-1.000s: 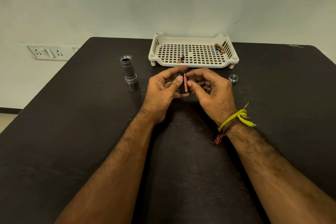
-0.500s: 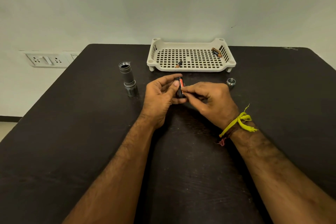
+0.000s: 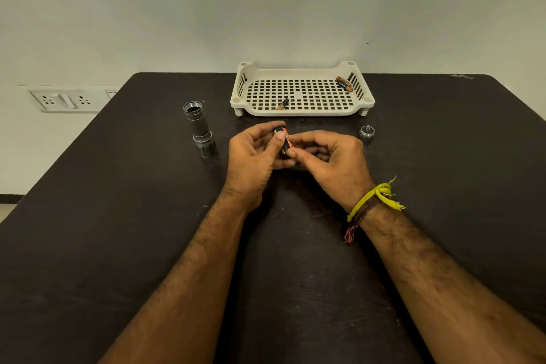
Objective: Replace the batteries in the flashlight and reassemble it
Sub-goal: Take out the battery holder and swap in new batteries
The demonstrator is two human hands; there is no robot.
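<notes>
My left hand (image 3: 254, 154) grips a small black battery holder (image 3: 284, 141) with an orange-labelled battery in it, thumb on its front. My right hand (image 3: 328, 158) pinches the same holder from the right with thumb and forefinger. The silver flashlight body (image 3: 199, 128) stands upright on its head at the left, its threaded end open on top. The silver tail cap (image 3: 367, 131) lies on the table to the right of my hands. Most of the holder is hidden by my fingers.
A cream perforated tray (image 3: 301, 109) stands at the back of the dark table (image 3: 118, 230). One battery (image 3: 282, 104) lies near its front edge and another battery (image 3: 344, 84) in its back right corner. A wall socket panel (image 3: 66, 100) is beyond the table's left edge.
The holder has tilted a little between my fingers and my right fingertips have shifted along it. The view has dipped slightly. Flashlight body, cap and tray stay where they were.
</notes>
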